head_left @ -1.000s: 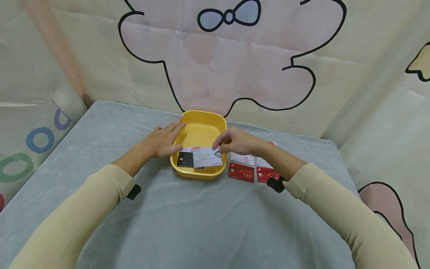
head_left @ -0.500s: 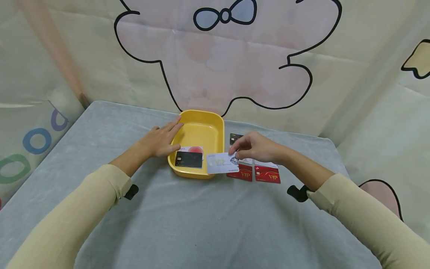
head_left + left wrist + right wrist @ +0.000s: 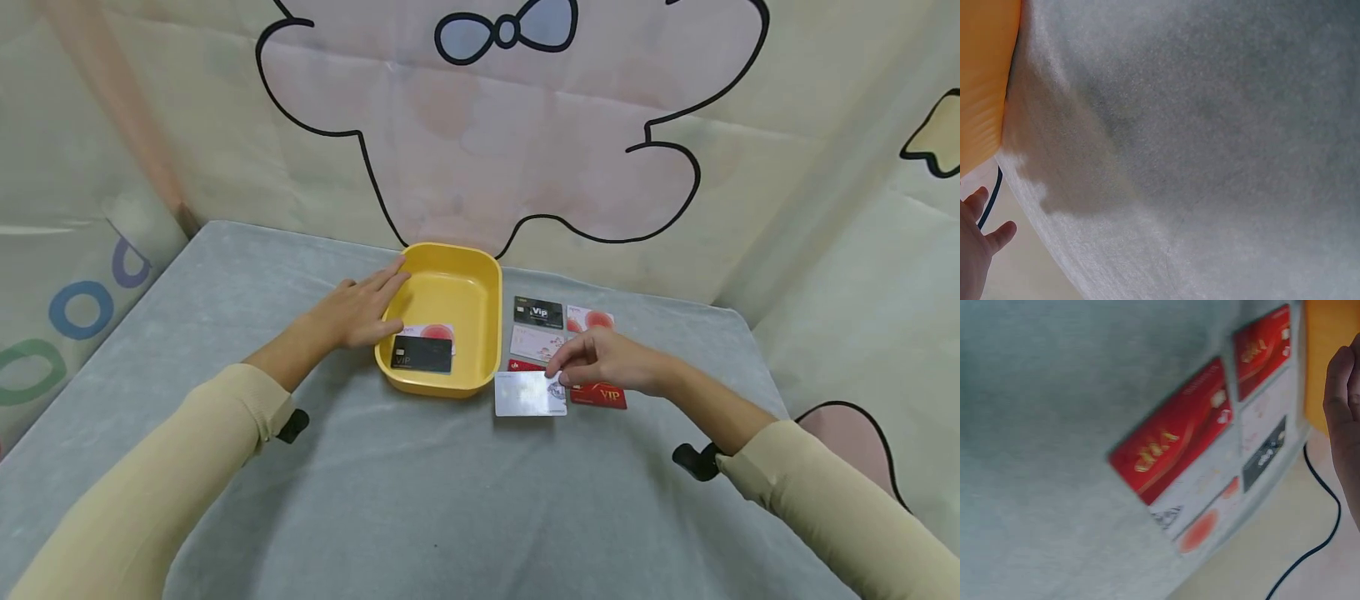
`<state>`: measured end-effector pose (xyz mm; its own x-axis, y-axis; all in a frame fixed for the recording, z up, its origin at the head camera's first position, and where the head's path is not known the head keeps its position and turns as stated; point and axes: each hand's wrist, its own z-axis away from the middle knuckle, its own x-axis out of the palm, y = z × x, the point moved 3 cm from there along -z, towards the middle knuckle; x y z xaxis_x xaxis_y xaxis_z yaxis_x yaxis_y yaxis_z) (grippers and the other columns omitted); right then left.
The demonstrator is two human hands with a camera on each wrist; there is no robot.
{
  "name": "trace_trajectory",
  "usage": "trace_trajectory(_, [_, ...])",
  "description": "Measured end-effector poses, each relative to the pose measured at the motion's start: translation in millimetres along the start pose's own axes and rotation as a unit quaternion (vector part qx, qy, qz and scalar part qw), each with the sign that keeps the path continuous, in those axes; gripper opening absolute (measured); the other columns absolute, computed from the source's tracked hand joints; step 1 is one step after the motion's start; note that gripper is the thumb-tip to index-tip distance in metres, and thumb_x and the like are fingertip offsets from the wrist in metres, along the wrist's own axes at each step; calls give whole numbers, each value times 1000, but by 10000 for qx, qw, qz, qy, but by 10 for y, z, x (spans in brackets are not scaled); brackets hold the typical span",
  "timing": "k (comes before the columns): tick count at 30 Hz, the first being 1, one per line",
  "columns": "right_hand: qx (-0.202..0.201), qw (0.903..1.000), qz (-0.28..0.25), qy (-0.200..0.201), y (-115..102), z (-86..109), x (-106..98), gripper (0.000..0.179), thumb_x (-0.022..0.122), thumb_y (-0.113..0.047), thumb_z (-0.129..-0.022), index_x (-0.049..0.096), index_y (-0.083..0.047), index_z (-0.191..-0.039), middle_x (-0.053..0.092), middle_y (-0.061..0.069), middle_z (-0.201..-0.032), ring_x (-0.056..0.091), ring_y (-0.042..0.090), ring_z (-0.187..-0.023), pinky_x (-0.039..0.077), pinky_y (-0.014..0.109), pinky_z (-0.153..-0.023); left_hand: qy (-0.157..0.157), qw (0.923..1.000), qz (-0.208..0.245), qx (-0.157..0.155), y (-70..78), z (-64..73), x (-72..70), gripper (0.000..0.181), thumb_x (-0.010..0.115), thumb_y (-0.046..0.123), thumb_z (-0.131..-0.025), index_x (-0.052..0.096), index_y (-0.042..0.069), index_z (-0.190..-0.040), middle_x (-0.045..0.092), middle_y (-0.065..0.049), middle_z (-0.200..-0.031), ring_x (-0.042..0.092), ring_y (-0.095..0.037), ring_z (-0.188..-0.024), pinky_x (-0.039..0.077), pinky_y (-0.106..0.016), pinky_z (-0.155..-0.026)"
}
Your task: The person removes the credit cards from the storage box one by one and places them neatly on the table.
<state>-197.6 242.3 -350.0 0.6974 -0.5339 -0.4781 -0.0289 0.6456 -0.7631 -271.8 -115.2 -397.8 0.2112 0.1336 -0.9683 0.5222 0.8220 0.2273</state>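
Note:
My right hand (image 3: 611,360) pinches a silvery white card (image 3: 528,394) by its right corner, holding it just above the cloth in front of the laid-out cards. The card overlaps one red VIP card (image 3: 525,365) in the head view; another red VIP card (image 3: 600,395) shows beneath the hand. My left hand (image 3: 356,313) rests on the left rim of a yellow tray (image 3: 491,333), fingers spread. Inside the tray lie a black VIP card (image 3: 422,354) and, partly under it, a white card with a red circle (image 3: 437,332).
Right of the tray, a black Vip card (image 3: 538,312), a white card with a red round print (image 3: 589,318) and a pale patterned card (image 3: 537,342) lie in rows. Grey cloth (image 3: 420,492) covers the table. A printed curtain (image 3: 525,167) hangs behind.
My right hand has carried the silvery white card out from over the tray, rightward and toward me, to the front of the card rows. The left hand has stayed on the rim.

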Motion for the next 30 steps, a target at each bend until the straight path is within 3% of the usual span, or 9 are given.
trace_trajectory(6, [149,9995,-226,-160,221,44,70,21,68,-17,-93,75,-10,-112,67,7,-124,54,27,-117,54,36,-90,-55,9999,75,-57,-4,-19,4,80,49,43,-95,17,6,-159,0,-8,-168,23,-35,-149,29,-68,-107])
trace_trajectory(12, [220,9984,-411,-321,359,30,166,21,67,-14,-94,74,-7,-112,68,9,-117,56,26,-106,52,33,-84,-38,9999,94,-90,-9,-16,7,80,50,43,-95,17,7,-159,0,-8,-168,23,-34,-149,28,-68,-107])
trace_trajectory(21, [273,9991,-108,-321,412,10,215,24,72,-17,-90,74,-6,-112,72,7,-103,59,25,-94,50,32,-78,-48,9998,150,-115,-7,-15,6,79,49,42,-95,17,7,-159,0,-8,-168,22,-33,-149,28,-68,-108])
trace_trajectory(30, [576,9976,-16,-384,403,15,243,30,68,-25,-93,73,-6,-115,70,6,-107,61,24,-97,53,37,-85,11,9999,151,-77,-10,-16,4,80,50,43,-95,18,7,-159,0,-8,-168,23,-34,-149,30,-67,-106])
